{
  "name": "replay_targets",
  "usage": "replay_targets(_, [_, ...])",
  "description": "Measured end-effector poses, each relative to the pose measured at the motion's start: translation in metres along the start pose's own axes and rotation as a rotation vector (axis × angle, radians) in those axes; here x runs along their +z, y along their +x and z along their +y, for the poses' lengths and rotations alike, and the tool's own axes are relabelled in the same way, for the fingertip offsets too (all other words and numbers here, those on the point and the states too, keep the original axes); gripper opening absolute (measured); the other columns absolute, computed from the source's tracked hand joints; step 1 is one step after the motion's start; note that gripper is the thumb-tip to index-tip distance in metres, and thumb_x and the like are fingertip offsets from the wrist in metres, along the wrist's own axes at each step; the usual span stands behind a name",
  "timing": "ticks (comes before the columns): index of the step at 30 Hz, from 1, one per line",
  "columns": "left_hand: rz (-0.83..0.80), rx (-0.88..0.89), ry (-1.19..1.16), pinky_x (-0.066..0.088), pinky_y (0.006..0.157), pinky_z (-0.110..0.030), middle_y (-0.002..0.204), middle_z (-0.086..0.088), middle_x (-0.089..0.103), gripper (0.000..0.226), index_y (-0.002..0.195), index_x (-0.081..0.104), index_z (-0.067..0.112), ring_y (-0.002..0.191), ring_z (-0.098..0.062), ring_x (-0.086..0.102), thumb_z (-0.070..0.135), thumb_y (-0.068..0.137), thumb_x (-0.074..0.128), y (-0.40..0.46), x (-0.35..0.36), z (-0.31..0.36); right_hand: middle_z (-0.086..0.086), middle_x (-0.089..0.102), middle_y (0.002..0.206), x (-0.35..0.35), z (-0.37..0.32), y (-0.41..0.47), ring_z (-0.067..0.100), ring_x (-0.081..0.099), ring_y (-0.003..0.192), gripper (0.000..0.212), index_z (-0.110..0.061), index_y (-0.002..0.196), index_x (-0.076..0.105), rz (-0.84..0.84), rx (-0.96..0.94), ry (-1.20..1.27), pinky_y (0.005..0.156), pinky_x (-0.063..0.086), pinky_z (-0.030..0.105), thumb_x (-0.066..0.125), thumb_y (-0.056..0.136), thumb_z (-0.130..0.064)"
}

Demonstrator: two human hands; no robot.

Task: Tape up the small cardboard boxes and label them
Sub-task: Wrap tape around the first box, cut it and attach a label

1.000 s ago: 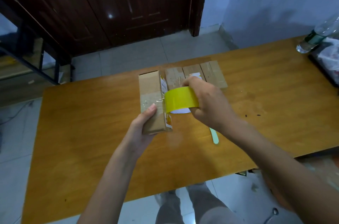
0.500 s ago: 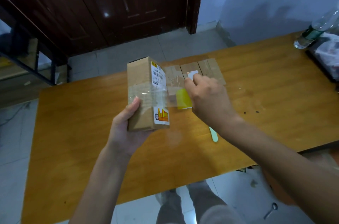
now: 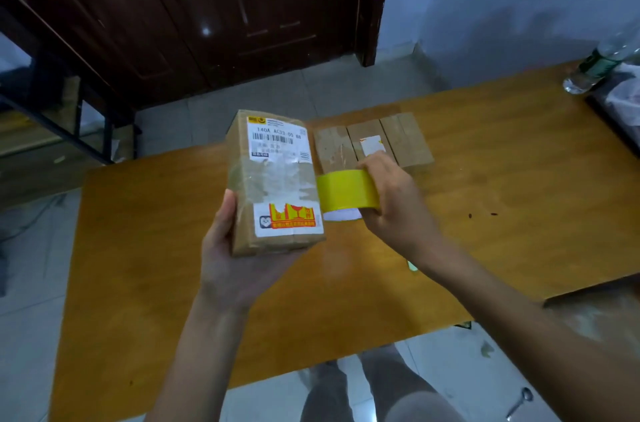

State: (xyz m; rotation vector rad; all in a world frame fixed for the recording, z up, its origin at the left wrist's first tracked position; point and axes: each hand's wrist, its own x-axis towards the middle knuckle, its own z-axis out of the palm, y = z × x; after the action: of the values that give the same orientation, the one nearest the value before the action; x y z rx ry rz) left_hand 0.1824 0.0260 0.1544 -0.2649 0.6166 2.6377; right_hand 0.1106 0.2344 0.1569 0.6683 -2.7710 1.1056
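Box [image 3: 273, 179] upright in left hand [image 3: 239, 262], right hand [image 3: 394, 207] gripping tape roll [image 3: 346, 193]

Four cardboard boxes: one held up [image 3: 273, 182] and three in a row on the counter [image 3: 334, 151] [image 3: 369, 141] [image 3: 410, 141]. One roll of yellow tape [image 3: 346, 193]. One plastic bottle [image 3: 602, 61]. Two hands [image 3: 239, 262] [image 3: 398, 207].

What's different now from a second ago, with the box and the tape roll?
The left hand has turned the held box so its labelled face points up, clear tape now across it. The right hand swung the yellow tape roll round the box, back to its right side. Both grips unchanged; the three boxes on the table stayed put.
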Motion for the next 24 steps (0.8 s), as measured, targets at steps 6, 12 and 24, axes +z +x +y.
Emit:
replay_targets(6, [-0.013,0.026,-0.076,0.016,0.118,-0.055,0.153,-0.015,0.037,0.059,0.149,0.039,0.017,0.139,-0.038,0.037,0.049,0.099,0.044,0.000,-0.007,-0.005,0.014,0.053,0.099,-0.004,-0.004,0.003,0.026,0.051,0.079,0.032,0.000,0.101,0.055,0.108,-0.016,-0.088,0.055,0.040,0.036,0.062,0.070,0.005])
replay_targets(12, [0.138,0.161,0.131,0.037,0.109,-0.051,0.147,-0.011,0.048,0.057,0.142,0.051,0.019,0.132,-0.032,0.049,0.047,0.092,0.055,-0.005,-0.015,0.000,0.013,0.053,0.090,-0.033,-0.006,0.010,0.022,0.044,0.068,0.026,-0.004,0.094,0.055,0.119,-0.050,-0.439,0.059,0.034,0.032,0.067,0.073,0.007])
replay_targets(24, [0.080,0.112,0.030,0.043,0.106,-0.048,0.142,-0.015,0.052,0.053,0.144,0.045,0.010,0.130,-0.034,0.050,0.037,0.099,0.048,-0.008,-0.005,0.005,0.009,0.050,0.083,-0.040,0.003,-0.002,0.018,0.033,0.061,0.027,-0.006,0.091,0.054,0.046,-0.046,-0.588,0.057,0.031,0.032,0.065,0.069,0.007])
